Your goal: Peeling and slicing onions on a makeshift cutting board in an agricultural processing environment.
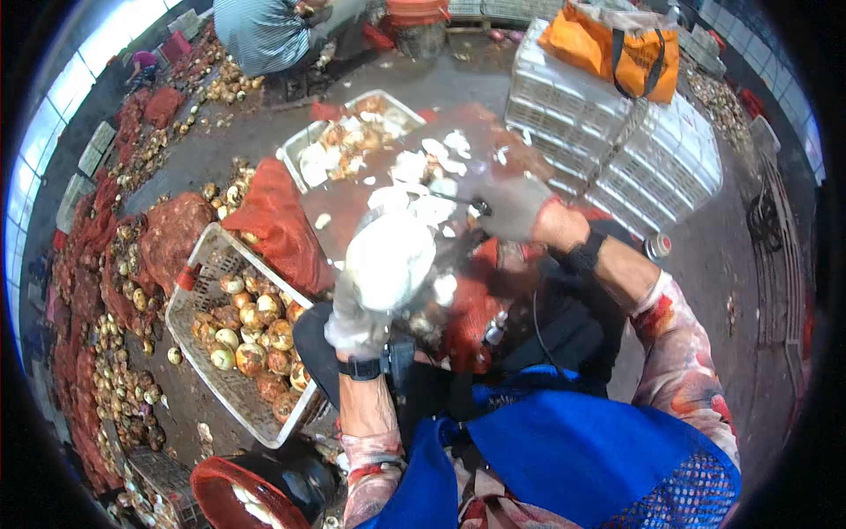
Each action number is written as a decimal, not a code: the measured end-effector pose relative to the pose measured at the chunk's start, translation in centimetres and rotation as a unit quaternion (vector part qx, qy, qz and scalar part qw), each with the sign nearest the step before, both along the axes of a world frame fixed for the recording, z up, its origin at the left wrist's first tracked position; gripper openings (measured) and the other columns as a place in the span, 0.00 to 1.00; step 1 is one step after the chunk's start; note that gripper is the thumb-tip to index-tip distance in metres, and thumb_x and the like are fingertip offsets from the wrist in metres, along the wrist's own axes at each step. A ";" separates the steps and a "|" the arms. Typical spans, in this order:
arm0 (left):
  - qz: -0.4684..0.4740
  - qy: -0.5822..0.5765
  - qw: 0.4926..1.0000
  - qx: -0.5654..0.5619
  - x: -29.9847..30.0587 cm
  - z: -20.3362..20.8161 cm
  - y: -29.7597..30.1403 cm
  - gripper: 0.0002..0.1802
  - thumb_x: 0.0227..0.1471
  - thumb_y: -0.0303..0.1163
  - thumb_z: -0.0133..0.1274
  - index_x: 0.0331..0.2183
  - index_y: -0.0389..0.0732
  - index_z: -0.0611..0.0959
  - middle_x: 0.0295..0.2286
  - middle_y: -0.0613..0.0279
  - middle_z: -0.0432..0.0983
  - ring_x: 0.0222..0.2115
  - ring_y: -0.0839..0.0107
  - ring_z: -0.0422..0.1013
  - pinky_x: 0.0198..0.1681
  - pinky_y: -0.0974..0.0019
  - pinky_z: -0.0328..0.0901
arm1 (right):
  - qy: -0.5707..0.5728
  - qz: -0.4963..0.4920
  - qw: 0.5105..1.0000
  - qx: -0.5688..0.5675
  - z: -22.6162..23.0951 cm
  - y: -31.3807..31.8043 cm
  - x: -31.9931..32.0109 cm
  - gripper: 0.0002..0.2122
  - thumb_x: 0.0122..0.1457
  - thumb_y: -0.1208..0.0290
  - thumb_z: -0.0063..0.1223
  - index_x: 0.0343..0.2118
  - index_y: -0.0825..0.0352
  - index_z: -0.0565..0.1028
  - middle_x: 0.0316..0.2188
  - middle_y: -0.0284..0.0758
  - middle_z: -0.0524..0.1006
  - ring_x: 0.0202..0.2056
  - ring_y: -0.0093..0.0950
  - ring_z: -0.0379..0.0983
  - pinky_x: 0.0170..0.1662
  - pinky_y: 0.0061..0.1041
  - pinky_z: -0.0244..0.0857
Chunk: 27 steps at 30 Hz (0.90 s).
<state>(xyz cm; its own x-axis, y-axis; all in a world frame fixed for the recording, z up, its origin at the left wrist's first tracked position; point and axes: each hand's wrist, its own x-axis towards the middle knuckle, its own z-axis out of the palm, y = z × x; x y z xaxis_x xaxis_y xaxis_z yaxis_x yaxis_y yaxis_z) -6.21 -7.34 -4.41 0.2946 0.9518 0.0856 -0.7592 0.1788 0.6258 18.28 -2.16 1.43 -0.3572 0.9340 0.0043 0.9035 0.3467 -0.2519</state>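
Near: left hand (357, 322) clasped under and around the near side of a white onion (390, 257), held above the lap, far fingertips hidden. Likely firm, fairly heavy, slick (bruises easily, I'd guess); best cupped low. Farther right: right hand (511, 210), blurred, fingers closed on a knife (458, 200). Far: white pieces (410, 167).

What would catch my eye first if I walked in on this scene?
Probably the glaring white bulb in the left hand, near the middle of the picture. Next might come the bright orange bag on the stacked white crates at upper right, and the blue apron at the bottom. At left, a pale crate of brown-skinned onions stands out too.
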 end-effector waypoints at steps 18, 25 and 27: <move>-0.025 -0.058 0.998 -0.028 1.6 -1.0 1.7 0.34 0.54 0.49 0.50 0.55 0.38 0.64 0.50 0.52 0.67 0.49 0.59 0.67 0.52 0.52 0.65 | 0.309 -0.024 0.944 -0.114 -1.0 1.8 -4.6 0.26 0.50 0.56 0.55 0.44 0.74 0.71 0.34 0.45 0.78 0.36 0.33 0.75 0.42 0.28 0.66; 0.017 -0.067 0.995 -0.079 0.5 -1.6 2.8 0.25 0.60 0.37 0.43 0.55 0.34 0.64 0.51 0.53 0.67 0.51 0.58 0.65 0.54 0.53 0.62 | 0.477 -0.042 0.819 -0.315 -3.5 3.0 -4.4 0.25 0.54 0.56 0.54 0.47 0.73 0.70 0.28 0.33 0.74 0.23 0.16 0.68 0.24 0.18 0.64; 0.078 -0.002 0.996 -0.044 1.3 -1.4 3.0 0.24 0.60 0.36 0.43 0.54 0.33 0.66 0.50 0.55 0.67 0.50 0.63 0.66 0.55 0.59 0.61 | 0.500 -0.013 0.813 -0.297 -4.1 2.9 -4.8 0.24 0.56 0.57 0.52 0.47 0.74 0.69 0.27 0.32 0.73 0.20 0.14 0.66 0.18 0.15 0.61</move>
